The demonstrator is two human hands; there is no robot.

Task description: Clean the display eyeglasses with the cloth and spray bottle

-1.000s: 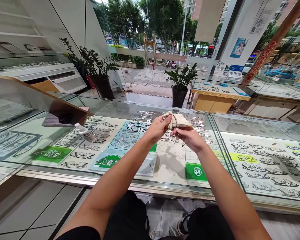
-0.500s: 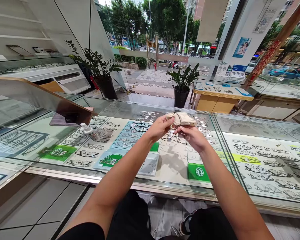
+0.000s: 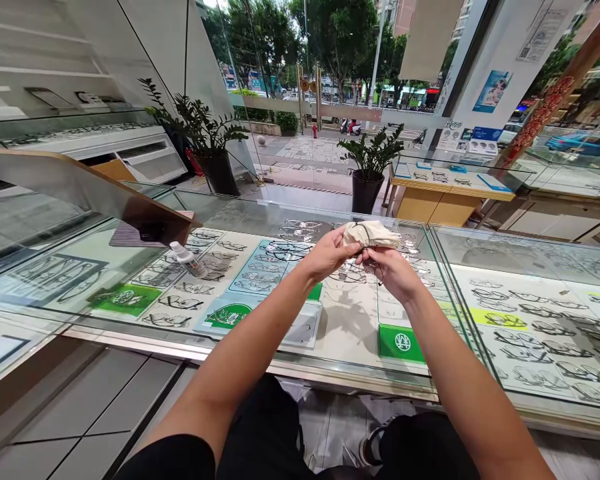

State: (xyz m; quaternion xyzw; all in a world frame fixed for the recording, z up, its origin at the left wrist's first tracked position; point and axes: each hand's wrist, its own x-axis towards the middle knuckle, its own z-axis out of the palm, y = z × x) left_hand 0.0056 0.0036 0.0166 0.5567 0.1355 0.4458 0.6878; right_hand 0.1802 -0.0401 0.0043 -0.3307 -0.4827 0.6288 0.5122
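Above the glass counter, my left hand [image 3: 333, 253] grips a cream cloth [image 3: 373, 235] together with a thin dark-framed item that looks like a pair of glasses, a dark curve of it crossing the cloth. My right hand [image 3: 391, 270] pinches the lower right side of the same bundle, its fingertips close to my left thumb. The cloth is folded and covers much of the item. A white spray bottle [image 3: 187, 259] stands on the counter to the left of my hands.
Rows of glasses lie inside the glass display counter [image 3: 347, 333], with a green card [image 3: 403, 343] near its front edge. A wooden-edged panel [image 3: 130, 200] juts in at the left. Potted plants [image 3: 367, 193] stand behind the counter.
The view has shifted a little to the left. My left fingers and thumb have moved lower along the cloth, and its folds look changed. Both hands still hold the bundle.
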